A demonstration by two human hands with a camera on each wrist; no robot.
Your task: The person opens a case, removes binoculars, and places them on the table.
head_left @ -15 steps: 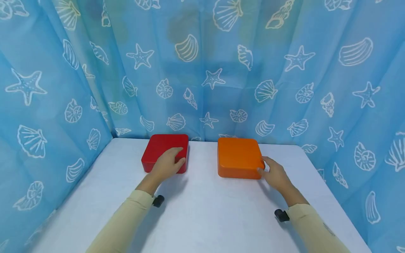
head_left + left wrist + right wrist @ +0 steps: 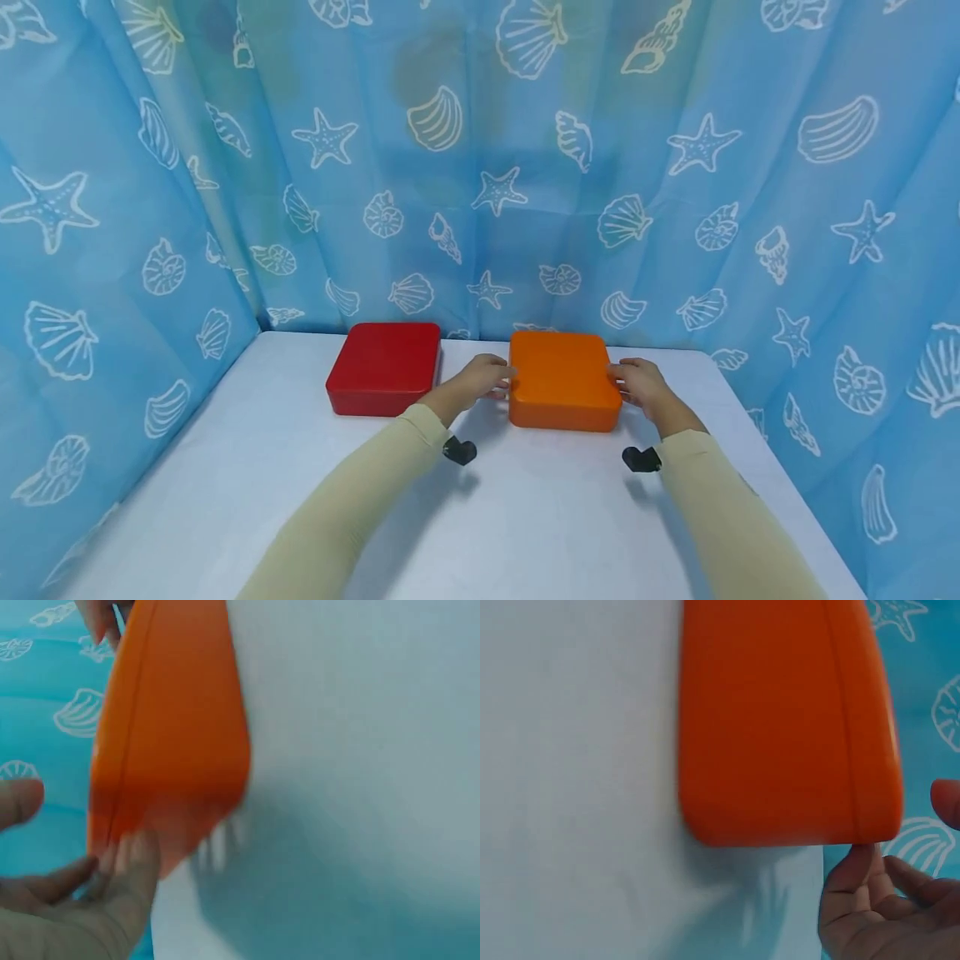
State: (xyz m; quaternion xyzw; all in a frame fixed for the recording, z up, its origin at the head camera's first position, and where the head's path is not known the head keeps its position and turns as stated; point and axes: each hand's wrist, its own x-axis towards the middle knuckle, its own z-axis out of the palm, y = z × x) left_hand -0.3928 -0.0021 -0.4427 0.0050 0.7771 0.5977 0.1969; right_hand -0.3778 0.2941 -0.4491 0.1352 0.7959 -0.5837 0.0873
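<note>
An orange box (image 2: pixel 562 375) with rounded corners sits on the white table between both hands. A seam runs around its side near the top edge, plain in the right wrist view on the box wall (image 2: pixel 772 735). My left hand (image 2: pixel 477 379) is at the box's left side, its fingertips against or very near the wall; blur in the left wrist view hides the exact contact. At the right side, the fingertips of my right hand (image 2: pixel 639 385) touch the wall by the seam, thumb held apart. A red box (image 2: pixel 386 367) of similar shape lies to the left, touched by neither hand.
The white table (image 2: pixel 525 517) reaches back to a blue curtain (image 2: pixel 480 167) printed with shells and starfish, which also hangs along the left and right sides. A dark wrist device (image 2: pixel 460 451) shows at the left cuff, and another dark device (image 2: pixel 641 459) at the right.
My left hand has left the red box and moved right to the orange box's left side. The right hand has shifted slightly up along the orange box's right side.
</note>
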